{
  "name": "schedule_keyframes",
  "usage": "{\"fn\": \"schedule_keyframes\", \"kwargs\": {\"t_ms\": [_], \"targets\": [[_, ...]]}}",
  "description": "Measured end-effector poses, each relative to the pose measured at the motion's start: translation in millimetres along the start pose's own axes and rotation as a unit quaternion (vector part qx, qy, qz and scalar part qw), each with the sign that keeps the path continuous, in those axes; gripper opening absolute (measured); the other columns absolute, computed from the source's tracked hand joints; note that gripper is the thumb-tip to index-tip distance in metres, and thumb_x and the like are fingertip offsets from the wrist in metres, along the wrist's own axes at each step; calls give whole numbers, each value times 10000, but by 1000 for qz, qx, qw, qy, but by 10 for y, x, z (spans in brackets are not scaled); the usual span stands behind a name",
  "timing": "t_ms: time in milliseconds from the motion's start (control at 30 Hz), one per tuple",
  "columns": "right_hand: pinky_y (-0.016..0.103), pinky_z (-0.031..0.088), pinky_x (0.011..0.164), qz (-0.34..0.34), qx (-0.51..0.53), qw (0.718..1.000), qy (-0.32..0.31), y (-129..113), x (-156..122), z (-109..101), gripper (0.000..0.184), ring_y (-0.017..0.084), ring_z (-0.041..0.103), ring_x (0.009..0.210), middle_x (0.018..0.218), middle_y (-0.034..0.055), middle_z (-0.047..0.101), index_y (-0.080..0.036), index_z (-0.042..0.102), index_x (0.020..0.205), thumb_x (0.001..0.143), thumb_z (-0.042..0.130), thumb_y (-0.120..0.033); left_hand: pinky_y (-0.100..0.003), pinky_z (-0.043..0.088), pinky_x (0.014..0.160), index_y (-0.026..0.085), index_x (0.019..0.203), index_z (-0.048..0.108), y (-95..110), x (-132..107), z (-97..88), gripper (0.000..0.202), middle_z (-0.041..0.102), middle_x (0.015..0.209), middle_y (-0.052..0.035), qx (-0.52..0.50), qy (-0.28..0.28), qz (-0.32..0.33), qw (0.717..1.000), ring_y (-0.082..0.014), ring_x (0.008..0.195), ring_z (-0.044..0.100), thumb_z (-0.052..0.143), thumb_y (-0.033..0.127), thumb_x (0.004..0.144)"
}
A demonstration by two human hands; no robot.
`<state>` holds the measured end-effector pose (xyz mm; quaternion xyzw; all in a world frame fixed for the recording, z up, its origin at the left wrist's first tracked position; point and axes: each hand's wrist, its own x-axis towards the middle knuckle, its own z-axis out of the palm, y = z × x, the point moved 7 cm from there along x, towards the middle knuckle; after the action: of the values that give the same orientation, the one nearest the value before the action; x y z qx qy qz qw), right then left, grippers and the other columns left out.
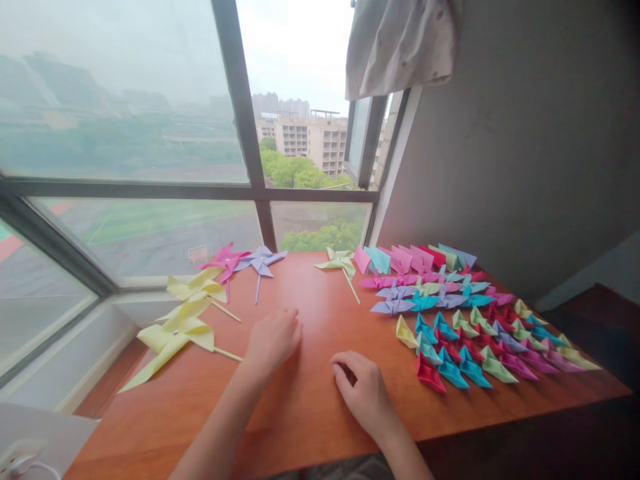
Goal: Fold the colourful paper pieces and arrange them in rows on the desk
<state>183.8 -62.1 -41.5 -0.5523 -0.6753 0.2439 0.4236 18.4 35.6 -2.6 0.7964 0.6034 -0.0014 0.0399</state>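
Note:
My left hand [274,339] rests on the wooden table [310,413], back up, with its fingers curled in. No object shows in it. Beside it, to the left, lies a yellow paper pinwheel [177,331], its stick pointing towards my wrist. Nearer the front edge, my right hand [364,390] is loosely closed, thumb and index finger drawn together around an empty-looking hollow. To its right, several folded paper boats [453,367] in red, blue, green, yellow and purple stand in rows. The two hands are apart from each other.
Another yellow pinwheel [199,288], a pink pinwheel [227,259], a lavender pinwheel [261,260] and a pale green pinwheel [339,260] lie further back. Folded paper cranes [395,303] and upright folded papers [400,259] fill the back right. A window [257,193] and grey wall [500,167] bound the table.

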Motion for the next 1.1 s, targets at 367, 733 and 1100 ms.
{"fn": "schedule_keyframes", "kwargs": {"t_ms": [367,733,1100], "targets": [[249,485,700,-4,-18,1000,-5,22,-14,22,194,162,653,771,847,34,702,-201,690,901,876,503,-153,-315,442,697,183,976,623,-997,-717,-81,323,716,992,-88,54,8,-167,984,-257,929,685,330,319,960],[265,494,714,-5,-26,1000,-12,46,-28,40,202,174,656,787,866,45,702,-203,686,914,887,488,-177,-345,453,657,205,853,567,-1014,-1096,48,330,714,961,-106,24,-52,-205,977,-295,901,693,308,386,946],[262,506,714,-8,-32,999,-5,21,-19,18,210,170,658,775,860,51,708,-198,694,914,885,487,-178,-441,487,712,208,755,585,-1500,-1249,67,402,727,888,-159,-32,-72,-314,946,-362,875,697,315,462,911]]}}
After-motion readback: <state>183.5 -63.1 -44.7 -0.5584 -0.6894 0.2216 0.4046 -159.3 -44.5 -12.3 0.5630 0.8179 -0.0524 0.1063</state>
